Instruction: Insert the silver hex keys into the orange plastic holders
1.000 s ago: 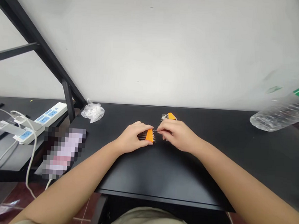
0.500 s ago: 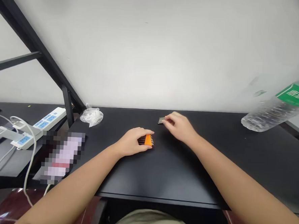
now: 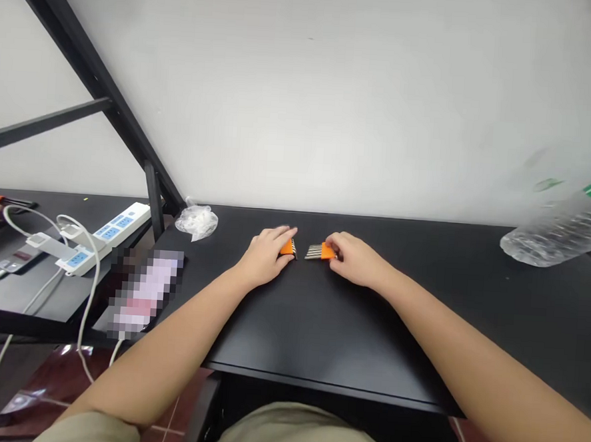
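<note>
A: State of our hands?

B: Our left hand (image 3: 267,252) curves around the left orange holder (image 3: 286,248), fingers on its far side, thumb on its near side. Our right hand (image 3: 356,259) is narrowed to a pinch at the right end of the right orange holder (image 3: 328,251). How firmly it presses, we cannot tell.

A: Position of the holders?

B: Toward the middle of the black tabletop (image 3: 318,336), side by side, a gap between. Metal shafts (image 3: 314,251) on the right one, probably hex keys, point left; short tips (image 3: 294,249) show at the left one's right edge.

A: Best handling, in our judgement?

B: We should grip the orange bodies rather than the shafts, brace the left holder evenly between fingers and thumb, keep the right pinch light, and avoid knocking shafts against tips.
</note>
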A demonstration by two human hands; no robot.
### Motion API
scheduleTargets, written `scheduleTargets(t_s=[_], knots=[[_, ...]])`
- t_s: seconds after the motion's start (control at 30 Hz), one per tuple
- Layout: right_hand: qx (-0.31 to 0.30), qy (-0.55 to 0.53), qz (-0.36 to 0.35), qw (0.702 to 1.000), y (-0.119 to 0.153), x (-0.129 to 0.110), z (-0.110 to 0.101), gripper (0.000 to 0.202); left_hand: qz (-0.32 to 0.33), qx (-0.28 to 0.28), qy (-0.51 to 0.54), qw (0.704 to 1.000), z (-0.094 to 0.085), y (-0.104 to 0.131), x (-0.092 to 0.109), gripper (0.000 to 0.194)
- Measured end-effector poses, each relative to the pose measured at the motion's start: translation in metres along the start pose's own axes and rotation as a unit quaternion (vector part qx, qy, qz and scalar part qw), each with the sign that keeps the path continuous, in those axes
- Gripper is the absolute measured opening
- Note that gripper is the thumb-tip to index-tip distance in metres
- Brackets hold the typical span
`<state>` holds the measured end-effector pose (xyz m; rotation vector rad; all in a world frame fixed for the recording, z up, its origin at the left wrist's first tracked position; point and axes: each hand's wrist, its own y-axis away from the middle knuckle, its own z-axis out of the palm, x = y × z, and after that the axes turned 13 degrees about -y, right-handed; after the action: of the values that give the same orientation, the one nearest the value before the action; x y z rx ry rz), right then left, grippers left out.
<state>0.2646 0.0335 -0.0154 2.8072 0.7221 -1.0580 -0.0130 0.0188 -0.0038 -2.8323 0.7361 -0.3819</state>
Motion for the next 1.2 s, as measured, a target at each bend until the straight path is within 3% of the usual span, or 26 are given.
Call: scheduleTargets(t_s=[0.1, 0.17, 0.23, 0.33, 0.47, 0.6, 0.8, 0.93, 1.07, 1.2], knots=[[-0.031, -0.029, -0.003, 0.999, 0.007, -0.022, 0.005, 0.037, -0.036, 0.06, -0.01, 0.997, -0.005, 0.0, 0.0, 0.072], [-0.038, -0.024, -0.013, 0.999, 0.011, -0.034, 0.008, 0.028, -0.022, 0.073, 0.009, 0.997, -0.01, 0.002, 0.004, 0.054], [-0.037, -0.01, -0.024, 0.999, 0.013, -0.044, 0.013, 0.016, 0.018, 0.028, 0.032, 0.999, -0.012, 0.005, 0.009, 0.04], [-0.033, -0.004, -0.02, 0.999, 0.015, -0.054, 0.022, 0.009, 0.056, -0.041, 0.017, 0.997, -0.011, 0.008, 0.019, 0.048], [-0.035, -0.031, -0.004, 0.999, 0.018, -0.06, 0.032, 0.01, 0.043, -0.063, 0.004, 0.997, -0.004, 0.009, 0.025, 0.041], [-0.031, -0.032, -0.007, 0.999, 0.02, -0.062, 0.034, 0.012, 0.009, -0.083, 0.06, 0.995, 0.0, 0.005, 0.024, 0.031], [-0.03, -0.053, -0.029, 0.998, 0.018, -0.059, 0.033, 0.012, -0.043, -0.102, 0.119, 0.987, 0.0, 0.0, 0.025, 0.037], [-0.036, -0.076, -0.017, 0.996, 0.017, -0.054, 0.024, 0.006, -0.065, -0.087, 0.143, 0.984, 0.004, 0.0, 0.021, 0.038], [-0.071, -0.11, 0.022, 0.991, 0.015, -0.04, -0.003, 0.006, -0.062, -0.046, 0.178, 0.981, 0.006, 0.001, 0.015, 0.045], [-0.081, -0.067, 0.036, 0.994, 0.013, -0.021, -0.023, 0.009, -0.087, -0.049, 0.187, 0.977, 0.002, 0.003, 0.013, 0.041]])
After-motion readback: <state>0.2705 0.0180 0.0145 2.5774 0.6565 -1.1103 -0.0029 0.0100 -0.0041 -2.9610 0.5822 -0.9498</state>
